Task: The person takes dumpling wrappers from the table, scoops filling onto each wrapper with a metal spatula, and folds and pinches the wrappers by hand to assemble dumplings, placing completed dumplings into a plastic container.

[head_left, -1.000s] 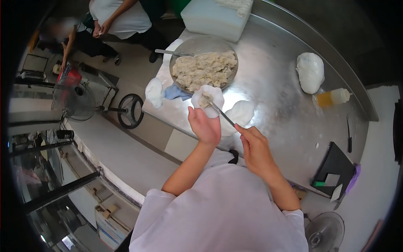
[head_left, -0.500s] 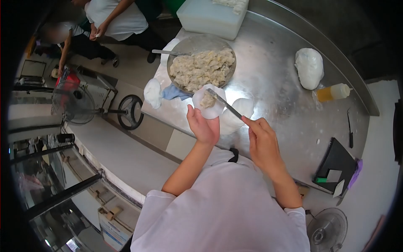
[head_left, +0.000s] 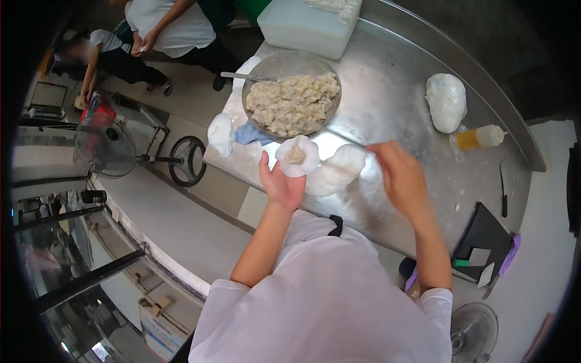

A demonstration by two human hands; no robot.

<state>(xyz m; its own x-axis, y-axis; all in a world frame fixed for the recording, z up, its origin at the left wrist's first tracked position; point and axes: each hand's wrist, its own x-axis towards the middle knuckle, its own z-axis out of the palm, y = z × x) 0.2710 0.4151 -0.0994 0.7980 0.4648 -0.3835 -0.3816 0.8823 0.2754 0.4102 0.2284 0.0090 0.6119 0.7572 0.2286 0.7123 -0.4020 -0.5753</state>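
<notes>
My left hand [head_left: 283, 187], palm up, holds a thin white dumpling wrapper [head_left: 307, 164] with a small lump of filling [head_left: 295, 155] at its centre. My right hand [head_left: 399, 175], somewhat blurred, is closed on the handle of a narrow spatula [head_left: 347, 139], whose blade points left toward the bowl's lower edge. Beyond my left hand stands a wide metal bowl [head_left: 284, 59] heaped with pale, chunky filling [head_left: 293, 103]. Between my hands, a white rounded pile [head_left: 339, 169] lies on the table, perhaps more wrappers.
On the steel table [head_left: 393, 78] are a white plastic tub [head_left: 302, 30], a bagged white lump [head_left: 446, 103], a bottle of yellow liquid [head_left: 481, 137], a knife [head_left: 503, 196] and a blue cloth [head_left: 251, 133]. Two people [head_left: 172, 30] are at the upper left.
The spatula has come away from the wrapper, leaving the filling lump on it. My right hand has moved right and up; my left hand has shifted slightly left and down.
</notes>
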